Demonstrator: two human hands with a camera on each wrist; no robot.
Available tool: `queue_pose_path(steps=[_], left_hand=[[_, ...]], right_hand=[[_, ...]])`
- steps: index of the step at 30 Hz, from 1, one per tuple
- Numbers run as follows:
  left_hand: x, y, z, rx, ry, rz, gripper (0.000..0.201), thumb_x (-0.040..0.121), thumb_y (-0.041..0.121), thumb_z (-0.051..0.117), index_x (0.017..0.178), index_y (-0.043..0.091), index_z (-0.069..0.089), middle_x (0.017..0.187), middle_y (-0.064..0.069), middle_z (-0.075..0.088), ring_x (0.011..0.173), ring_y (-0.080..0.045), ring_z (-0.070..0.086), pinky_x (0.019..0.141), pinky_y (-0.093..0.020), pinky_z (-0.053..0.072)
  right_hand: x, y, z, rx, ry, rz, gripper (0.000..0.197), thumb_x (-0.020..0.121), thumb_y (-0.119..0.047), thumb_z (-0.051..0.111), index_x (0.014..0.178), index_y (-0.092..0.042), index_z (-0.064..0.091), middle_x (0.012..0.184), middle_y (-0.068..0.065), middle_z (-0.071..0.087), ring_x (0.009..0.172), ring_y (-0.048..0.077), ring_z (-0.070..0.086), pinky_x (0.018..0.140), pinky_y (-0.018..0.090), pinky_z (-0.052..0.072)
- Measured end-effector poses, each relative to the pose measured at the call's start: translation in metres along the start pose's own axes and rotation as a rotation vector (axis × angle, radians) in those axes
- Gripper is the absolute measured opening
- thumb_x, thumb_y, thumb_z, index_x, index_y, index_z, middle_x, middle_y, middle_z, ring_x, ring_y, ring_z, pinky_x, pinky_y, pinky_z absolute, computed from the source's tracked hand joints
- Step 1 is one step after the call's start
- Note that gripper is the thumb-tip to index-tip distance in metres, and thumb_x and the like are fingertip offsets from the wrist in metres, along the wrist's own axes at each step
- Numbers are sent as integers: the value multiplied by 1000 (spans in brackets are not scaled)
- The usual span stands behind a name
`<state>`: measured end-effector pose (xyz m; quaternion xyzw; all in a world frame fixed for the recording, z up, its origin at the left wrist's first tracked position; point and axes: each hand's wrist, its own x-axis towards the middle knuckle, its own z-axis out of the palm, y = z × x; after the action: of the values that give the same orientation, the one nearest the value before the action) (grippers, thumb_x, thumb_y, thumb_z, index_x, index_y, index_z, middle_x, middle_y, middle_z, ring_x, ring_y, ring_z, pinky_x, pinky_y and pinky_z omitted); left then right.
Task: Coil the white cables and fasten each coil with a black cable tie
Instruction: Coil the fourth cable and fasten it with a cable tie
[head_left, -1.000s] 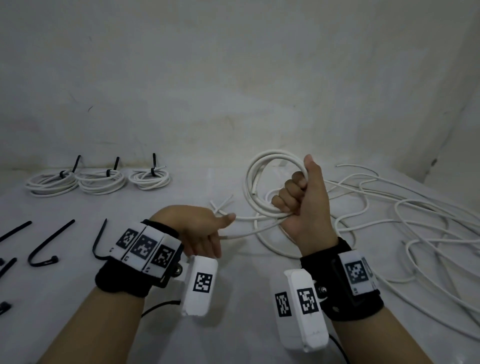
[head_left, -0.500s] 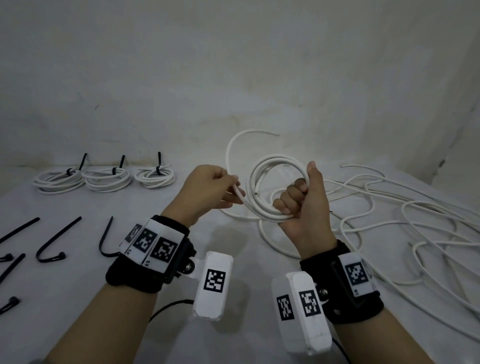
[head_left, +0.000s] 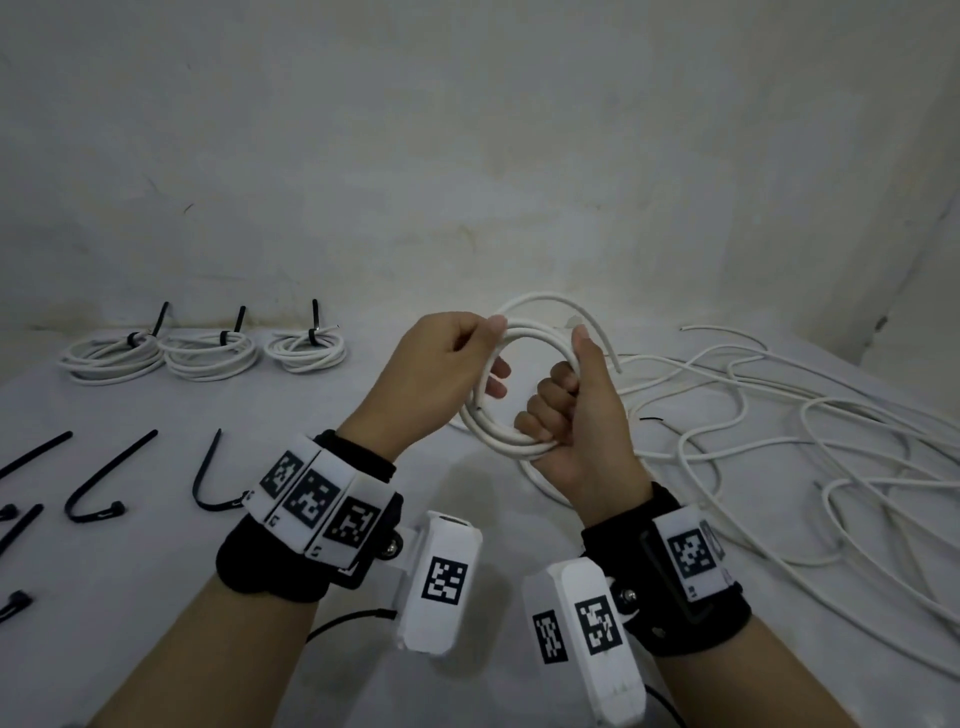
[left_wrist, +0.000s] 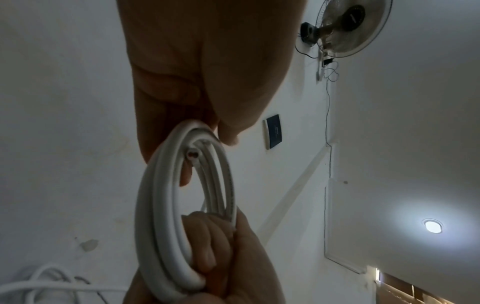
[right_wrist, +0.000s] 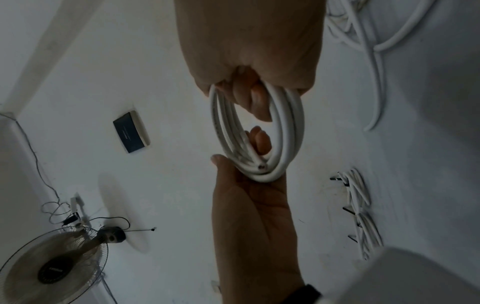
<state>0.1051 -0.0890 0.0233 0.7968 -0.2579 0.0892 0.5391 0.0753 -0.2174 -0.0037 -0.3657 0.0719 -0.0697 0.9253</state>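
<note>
Clenching my right hand (head_left: 574, 415) around the raised white coil (head_left: 501, 447) keeps its loops together above the table (head_left: 156, 597), while my left hand (head_left: 441, 374) pinches the top to lay the last turn.

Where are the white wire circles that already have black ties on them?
In the head view, three tied white cable coils lie in a row on the table's far left, against the wall.

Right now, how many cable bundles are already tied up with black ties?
3. They sit in a row by the wall on the far left: left coil, middle coil, right coil. A fourth coil, in the hands, has no tie yet.
</note>
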Motion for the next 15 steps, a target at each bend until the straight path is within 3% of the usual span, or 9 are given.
queue_pose_path(steps=[4,9,12,15], left_hand=[[-2,2,-3,103,-88,10,35,97,32,48,83,1,56,61,-1,58,46,-8,60,51,-23,48],[-1,-3,-5,-23,-133,-92,40,95,35,49,88,-4,56,60,-4,51,44,-11,55,61,-38,55],[-3,-4,0,-229,-91,-164,34,94,32,53,68,10,51,48,3,43,38,-9,42,49,-28,51],[-2,-6,7,-274,-15,-192,39,94,32,54,61,13,44,42,6,38,36,-9,36,44,-25,42]], right_hand=[[-1,2,1,-53,-71,52,55,94,-47,50,51,-20,29,39,-6,15,29,8,14,33,15,17],[-1,3,0,-148,-129,52,52,93,-49,48,56,-20,28,42,-6,15,31,8,14,34,18,17],[-2,2,0,-209,-145,32,52,93,-53,45,56,-19,28,42,-6,16,33,8,15,36,19,18],[-4,0,1,-267,-138,-5,51,92,-54,45,59,-16,34,44,-5,20,34,8,20,38,20,23]])
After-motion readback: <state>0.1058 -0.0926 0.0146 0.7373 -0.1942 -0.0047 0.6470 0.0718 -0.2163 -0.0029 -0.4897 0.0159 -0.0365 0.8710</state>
